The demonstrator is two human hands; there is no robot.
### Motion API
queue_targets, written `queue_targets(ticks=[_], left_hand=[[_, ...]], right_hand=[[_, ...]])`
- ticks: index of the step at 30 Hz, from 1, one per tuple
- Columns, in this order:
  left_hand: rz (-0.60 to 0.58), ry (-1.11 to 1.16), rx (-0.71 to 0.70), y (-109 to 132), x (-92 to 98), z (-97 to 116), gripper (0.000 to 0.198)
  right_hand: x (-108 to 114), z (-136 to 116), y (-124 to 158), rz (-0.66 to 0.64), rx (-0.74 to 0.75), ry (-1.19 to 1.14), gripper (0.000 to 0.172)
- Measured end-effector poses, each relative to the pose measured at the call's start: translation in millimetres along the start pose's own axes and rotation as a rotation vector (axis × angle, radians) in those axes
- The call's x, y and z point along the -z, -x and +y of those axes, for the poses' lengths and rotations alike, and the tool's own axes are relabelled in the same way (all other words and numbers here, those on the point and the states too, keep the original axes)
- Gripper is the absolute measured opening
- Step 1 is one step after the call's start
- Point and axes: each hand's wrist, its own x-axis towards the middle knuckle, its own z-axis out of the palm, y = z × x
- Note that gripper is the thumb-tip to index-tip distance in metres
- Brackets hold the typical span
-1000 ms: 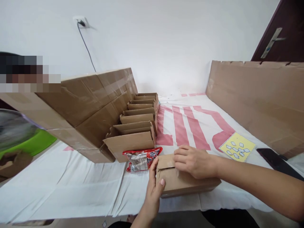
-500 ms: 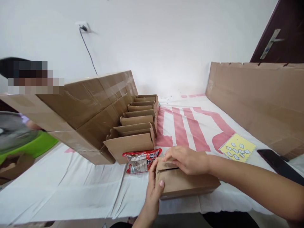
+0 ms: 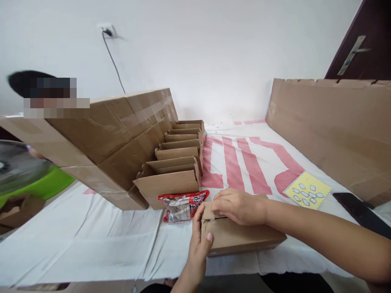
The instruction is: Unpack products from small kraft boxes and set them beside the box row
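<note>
A small brown cardboard box [image 3: 244, 236] lies on the cloth near the table's front edge. My left hand [image 3: 200, 242] grips its left end, with the thumb on the near side and the fingers on the far side. Across the top, my right hand [image 3: 236, 207] has its fingers bunched at the edge of the box's top flap [image 3: 209, 211], where a dark gap shows. Whether something small is under those fingertips is hidden. Just left of the box, a red and clear plastic food packet [image 3: 180, 206] lies close to my left fingers.
Several open cardboard boxes [image 3: 168, 182] stand in a row beside a wall of taped cartons [image 3: 122, 134]. At the right are a yellow card [image 3: 308, 190] with pale stickers, a black phone [image 3: 351, 205] and a tall cardboard panel [image 3: 330, 126]. Another person is behind the cartons, near a fan [image 3: 18, 162].
My right fingers have curled in and bunched closer together at the flap edge. My left hand keeps its grip on the box. The view has shifted slightly.
</note>
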Motion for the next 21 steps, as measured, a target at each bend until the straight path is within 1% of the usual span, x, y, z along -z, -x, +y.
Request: queue_targets(ticks=[3,6,10,15,18,21], left_hand=[[-0.004,-0.02,-0.002,0,-0.1,2,0.071],[-0.007,-0.022,-0.006,0,0.2,3,0.07],[-0.012,-0.015,0.016,1,1.0,2,0.07],[-0.014,0.004,0.046,1,-0.7,7,0.072],[-0.014,0.017,0.061,1,-2.9,13,0.072],[-0.014,0.008,0.09,1,-3.3,18,0.072]], right_hand=[[-2,0,-5,-0.011,0.042,0.025,0.02],[-3,-1,-5,0.018,0.063,0.062,0.02],[-2,-4,1,0.047,0.036,0.079,0.021],[8,-11,14,0.054,-0.059,0.057,0.021],[20,-20,29,0.128,-0.147,0.008,0.022],[35,-33,55,0.205,-0.295,-0.071,0.024]])
